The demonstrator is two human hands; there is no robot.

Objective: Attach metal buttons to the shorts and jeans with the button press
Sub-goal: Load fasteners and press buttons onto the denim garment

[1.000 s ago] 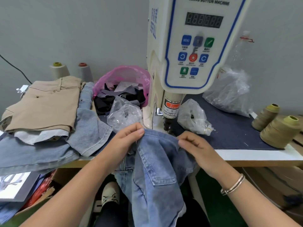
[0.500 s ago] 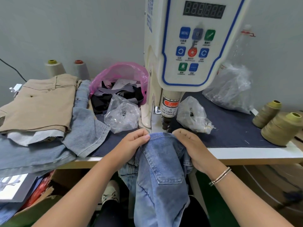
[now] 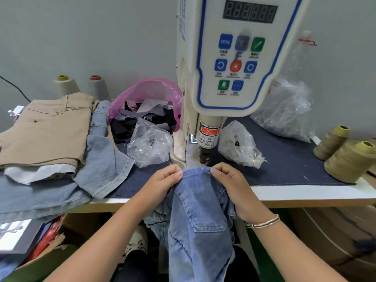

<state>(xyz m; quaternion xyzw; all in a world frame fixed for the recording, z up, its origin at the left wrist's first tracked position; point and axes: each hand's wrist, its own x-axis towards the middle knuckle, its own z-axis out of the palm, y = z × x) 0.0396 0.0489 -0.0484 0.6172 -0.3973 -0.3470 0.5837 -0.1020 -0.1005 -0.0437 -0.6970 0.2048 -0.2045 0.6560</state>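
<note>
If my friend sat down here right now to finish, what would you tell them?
Left hand and right hand each pinch the blue jeans' top edge, stretched flat just in front of the button press. A red laser dot sits on that edge.
No button shows on this edge yet.
The tan shorts and more denim lie stacked on the table's left side.
Left to do: line up the spot under the press head, press, then check the stack; I can't tell which pieces are finished.
</note>
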